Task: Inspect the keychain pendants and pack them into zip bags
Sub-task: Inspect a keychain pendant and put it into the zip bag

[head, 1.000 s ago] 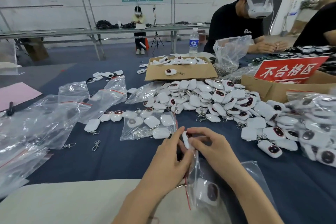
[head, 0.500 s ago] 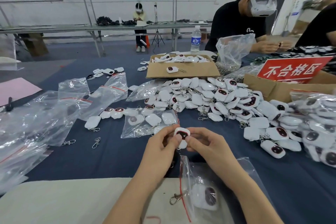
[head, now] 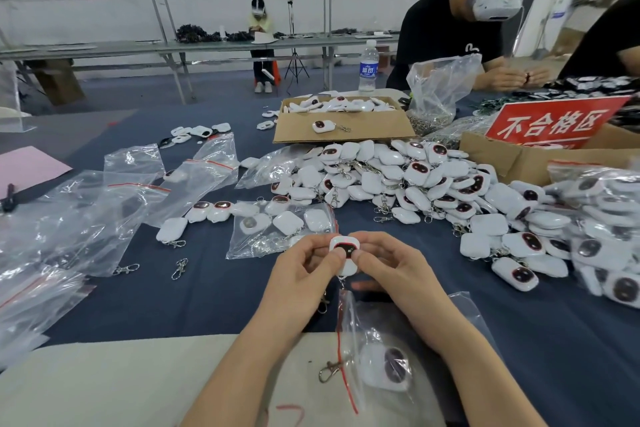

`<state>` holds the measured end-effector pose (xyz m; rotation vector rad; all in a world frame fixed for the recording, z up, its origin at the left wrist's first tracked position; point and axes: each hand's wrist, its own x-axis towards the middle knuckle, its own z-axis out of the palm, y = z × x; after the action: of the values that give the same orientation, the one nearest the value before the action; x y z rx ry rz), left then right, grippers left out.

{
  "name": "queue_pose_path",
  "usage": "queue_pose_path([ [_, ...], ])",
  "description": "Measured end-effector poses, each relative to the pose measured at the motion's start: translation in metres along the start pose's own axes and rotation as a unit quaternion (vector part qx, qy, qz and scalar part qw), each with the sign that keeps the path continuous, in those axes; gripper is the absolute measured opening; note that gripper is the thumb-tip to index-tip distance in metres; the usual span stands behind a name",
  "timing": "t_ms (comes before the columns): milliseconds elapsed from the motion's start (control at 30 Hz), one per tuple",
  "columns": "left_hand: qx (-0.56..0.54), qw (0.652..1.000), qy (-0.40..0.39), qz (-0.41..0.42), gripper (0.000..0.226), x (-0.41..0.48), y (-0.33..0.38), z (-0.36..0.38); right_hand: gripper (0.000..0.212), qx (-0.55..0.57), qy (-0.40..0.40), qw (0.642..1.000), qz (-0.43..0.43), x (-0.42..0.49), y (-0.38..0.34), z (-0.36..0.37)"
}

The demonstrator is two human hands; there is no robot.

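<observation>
- Head view: the left hand (head: 304, 274) and right hand (head: 391, 270) meet at centre. Each pinches one side of a white keychain pendant (head: 344, 250) between thumb and fingertips, with its dark, red-rimmed face turned up and its chain hanging below.
- This looks like the inspection step. Both thumbs sit partly over the face, so sliding them to the edges would bare the whole window. Turning the piece over would also check the back and the clasp.
- At 6 o'clock from the hands lies a zip bag (head: 377, 333) with a packed pendant (head: 388, 369) inside. Its metal clasp (head: 329, 371) sticks out past the red seal line, and tucking that in first should keep the seal free.
- At 11 o'clock a filled bag (head: 280, 229) rests on the worktop (head: 207, 288), and at 1 o'clock the loose pile (head: 398, 180) waits.
- At 2 o'clock a cardboard box carries a red sign (head: 550, 125). It probably takes rejects, on the right hand's side.
</observation>
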<state>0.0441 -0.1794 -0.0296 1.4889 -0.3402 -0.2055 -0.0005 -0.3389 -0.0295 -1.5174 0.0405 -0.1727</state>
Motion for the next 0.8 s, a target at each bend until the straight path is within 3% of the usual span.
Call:
queue_pose_path([
  [800, -0.011, 1.0, -0.003, 0.004, 0.016, 0.0001, 0.0022, 0.0008, 0.018, 0.002, 0.03, 0.999, 0.035, 0.0082, 0.0038, 0.002],
])
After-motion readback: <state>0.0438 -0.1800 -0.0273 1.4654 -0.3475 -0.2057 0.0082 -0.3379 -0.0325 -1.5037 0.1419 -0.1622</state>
